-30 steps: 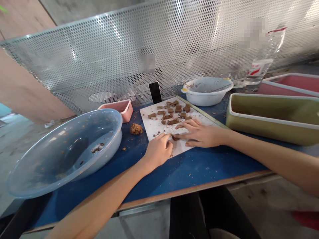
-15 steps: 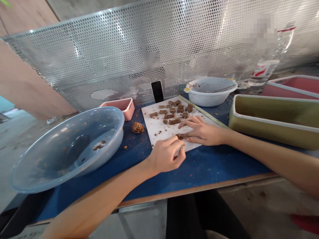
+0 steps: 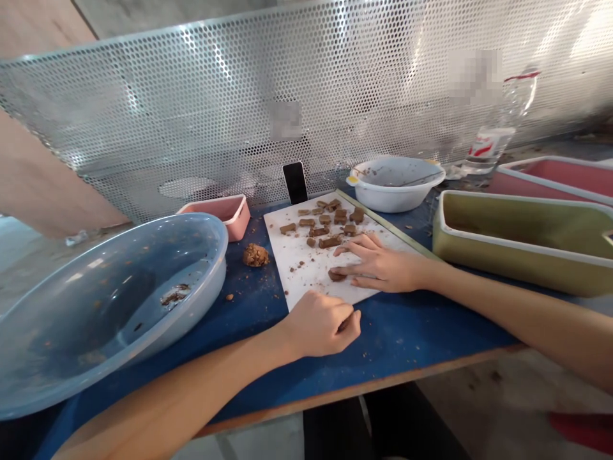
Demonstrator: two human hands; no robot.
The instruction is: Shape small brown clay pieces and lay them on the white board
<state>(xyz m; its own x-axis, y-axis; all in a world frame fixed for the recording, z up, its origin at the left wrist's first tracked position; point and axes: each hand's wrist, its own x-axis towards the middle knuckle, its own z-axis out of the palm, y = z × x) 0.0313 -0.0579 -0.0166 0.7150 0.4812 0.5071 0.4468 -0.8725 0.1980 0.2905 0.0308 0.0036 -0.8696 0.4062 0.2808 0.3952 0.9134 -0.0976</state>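
Observation:
A white cutting board (image 3: pixel 311 268) lies on the blue table (image 3: pixel 393 338). Several small brown dough pieces (image 3: pixel 330 220) are spread over its far half. My right hand (image 3: pixel 383 265) lies on the board with fingers stretched out, its fingertips on a brown dough piece (image 3: pixel 335 276). My left hand (image 3: pixel 320 326) rests on the table at the board's near edge, curled with thumb against fingers; what it pinches, if anything, I cannot make out. A round brown dough lump (image 3: pixel 255 255) sits on the table left of the board.
A large blue basin (image 3: pixel 110 300) stands at the left, a small pink box (image 3: pixel 220 214) behind it. A black phone (image 3: pixel 295 182) leans on the perforated metal screen (image 3: pixel 239 96). A white bowl (image 3: pixel 395 182), a plastic bottle (image 3: pixel 493 134), an olive tray (image 3: pixel 522 239) and a pink tray (image 3: pixel 560 176) are at the right.
My left hand has drawn back off the board toward me and closed into a pinch. My right hand stayed on the board, holding the dough piece down.

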